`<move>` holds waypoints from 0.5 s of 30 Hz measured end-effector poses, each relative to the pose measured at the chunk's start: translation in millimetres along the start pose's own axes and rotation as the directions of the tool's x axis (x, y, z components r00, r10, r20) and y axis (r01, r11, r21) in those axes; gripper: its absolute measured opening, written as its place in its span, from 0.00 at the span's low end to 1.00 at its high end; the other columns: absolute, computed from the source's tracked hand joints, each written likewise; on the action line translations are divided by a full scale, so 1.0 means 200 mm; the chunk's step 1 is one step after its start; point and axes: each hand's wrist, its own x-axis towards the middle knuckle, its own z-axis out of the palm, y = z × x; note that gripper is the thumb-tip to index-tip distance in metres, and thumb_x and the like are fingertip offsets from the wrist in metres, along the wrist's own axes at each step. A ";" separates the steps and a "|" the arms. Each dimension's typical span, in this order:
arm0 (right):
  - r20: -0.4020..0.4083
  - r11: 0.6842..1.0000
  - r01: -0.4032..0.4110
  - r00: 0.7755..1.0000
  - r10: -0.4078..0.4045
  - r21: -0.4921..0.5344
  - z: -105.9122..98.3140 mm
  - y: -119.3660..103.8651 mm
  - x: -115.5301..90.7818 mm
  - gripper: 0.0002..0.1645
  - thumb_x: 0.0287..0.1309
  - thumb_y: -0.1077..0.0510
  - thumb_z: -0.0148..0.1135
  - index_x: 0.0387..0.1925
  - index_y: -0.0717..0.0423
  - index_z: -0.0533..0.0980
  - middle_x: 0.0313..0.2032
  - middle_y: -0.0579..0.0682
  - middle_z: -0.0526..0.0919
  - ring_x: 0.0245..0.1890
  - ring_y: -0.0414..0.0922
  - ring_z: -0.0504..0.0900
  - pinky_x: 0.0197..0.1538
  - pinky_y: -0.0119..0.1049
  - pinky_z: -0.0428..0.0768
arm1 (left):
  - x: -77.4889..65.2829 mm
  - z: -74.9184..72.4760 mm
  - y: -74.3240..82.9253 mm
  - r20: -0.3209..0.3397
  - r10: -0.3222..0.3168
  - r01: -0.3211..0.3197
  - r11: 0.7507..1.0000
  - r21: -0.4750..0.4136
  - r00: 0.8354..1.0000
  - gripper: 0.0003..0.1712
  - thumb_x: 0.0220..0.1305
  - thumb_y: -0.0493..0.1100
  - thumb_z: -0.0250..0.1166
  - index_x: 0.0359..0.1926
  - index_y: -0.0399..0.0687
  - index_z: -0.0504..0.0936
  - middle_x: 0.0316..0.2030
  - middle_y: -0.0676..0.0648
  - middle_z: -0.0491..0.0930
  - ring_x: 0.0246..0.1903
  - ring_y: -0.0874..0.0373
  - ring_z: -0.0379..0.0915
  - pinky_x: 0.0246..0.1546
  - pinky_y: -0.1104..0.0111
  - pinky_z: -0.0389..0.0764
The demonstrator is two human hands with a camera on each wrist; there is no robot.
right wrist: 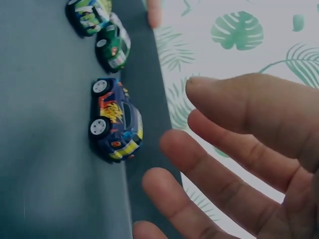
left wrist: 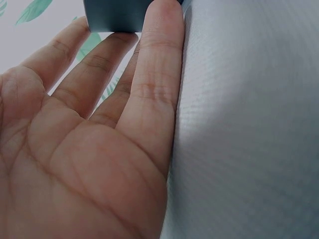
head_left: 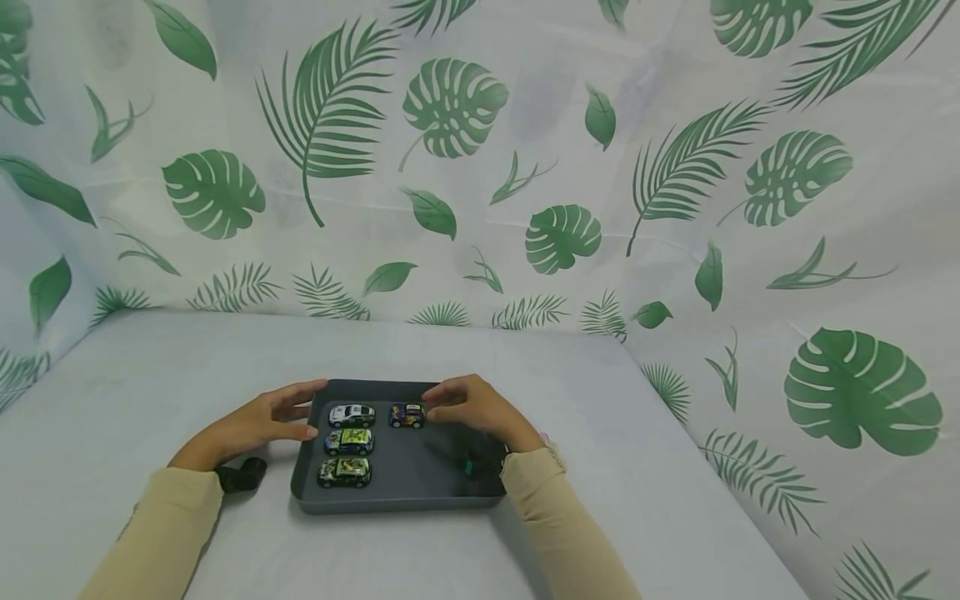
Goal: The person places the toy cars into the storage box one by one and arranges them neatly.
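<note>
Purple toy car (head_left: 407, 416) stands on its wheels in the grey tray (head_left: 420, 503), close to the far edge and about midway between the left and right edges, its length running along the far edge. The right hand (head_left: 480, 410) is just beside the car's right end, fingers spread and loosely bent, with nothing in their grasp; the right wrist view shows a gap between fingertips and car. The left hand (head_left: 258, 419) is at the tray's left edge, its fingers extended toward the far-left corner and touching the tray's outer wall, without clasping it.

Left of the purple car, three more toy cars line the left edge: a silver-and-green car (head_left: 351, 416) near the far-left corner, a yellow-and-blue car (head_left: 348, 442) just beside it, and a camouflage-patterned car (head_left: 344, 472) toward the near-left corner. Below the left wrist shows a black object (head_left: 243, 475). Both forearms wear beige sleeves (head_left: 168, 521). Beneath the tray spreads a white tabletop (head_left: 360, 554), backed by white sheeting (head_left: 510, 108) printed with green leaves.
</note>
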 end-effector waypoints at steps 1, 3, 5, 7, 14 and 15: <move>0.012 1.000 0.006 1.000 -0.006 0.011 -0.01 0.00 -0.01 0.20 0.71 0.62 0.70 0.59 0.70 0.84 0.56 0.62 0.89 0.54 0.51 0.88 0.58 0.43 0.86 | 0.00 0.00 0.00 0.001 0.001 -0.001 1.000 0.001 1.000 0.55 0.70 0.44 0.76 0.85 0.35 0.53 0.82 0.24 0.51 0.77 0.19 0.54 0.69 0.27 0.66; 0.033 1.000 0.019 0.999 -0.020 0.023 -0.02 0.00 -0.03 0.21 0.72 0.62 0.69 0.60 0.70 0.83 0.57 0.64 0.88 0.55 0.53 0.88 0.59 0.44 0.86 | 0.00 0.00 0.00 0.003 0.001 -0.001 1.000 0.007 1.000 0.55 0.70 0.44 0.76 0.86 0.35 0.53 0.82 0.24 0.51 0.77 0.19 0.53 0.69 0.27 0.66; 0.048 0.999 0.032 0.998 -0.033 0.031 -0.03 0.01 -0.05 0.21 0.73 0.62 0.68 0.62 0.71 0.82 0.59 0.65 0.87 0.58 0.54 0.88 0.61 0.45 0.85 | 0.00 0.00 0.01 0.004 0.001 -0.001 1.000 0.012 1.000 0.55 0.70 0.45 0.76 0.86 0.35 0.53 0.82 0.24 0.50 0.76 0.19 0.53 0.68 0.27 0.66; 0.060 0.998 0.042 0.997 -0.044 0.038 -0.05 0.01 -0.06 0.22 0.73 0.63 0.68 0.63 0.71 0.81 0.60 0.66 0.86 0.60 0.56 0.87 0.63 0.47 0.84 | 0.00 0.00 0.01 0.005 0.001 -0.001 1.000 0.018 1.000 0.55 0.70 0.45 0.76 0.86 0.35 0.52 0.82 0.24 0.50 0.76 0.19 0.53 0.68 0.27 0.66; 0.046 0.998 0.050 0.998 -0.052 0.046 -0.09 0.02 -0.13 0.23 0.73 0.62 0.68 0.64 0.71 0.80 0.60 0.67 0.85 0.59 0.53 0.87 0.63 0.45 0.83 | 0.00 0.00 0.01 0.004 0.005 -0.005 0.999 0.035 1.000 0.55 0.71 0.45 0.76 0.86 0.35 0.52 0.82 0.24 0.51 0.76 0.19 0.54 0.68 0.27 0.67; 0.041 0.998 0.048 0.998 -0.050 0.047 -0.10 0.02 -0.14 0.23 0.73 0.62 0.68 0.64 0.70 0.81 0.60 0.67 0.86 0.58 0.53 0.87 0.62 0.45 0.84 | 0.00 0.00 0.01 0.003 0.004 -0.004 0.999 0.039 1.000 0.55 0.71 0.45 0.76 0.86 0.35 0.52 0.82 0.24 0.51 0.76 0.19 0.55 0.68 0.27 0.68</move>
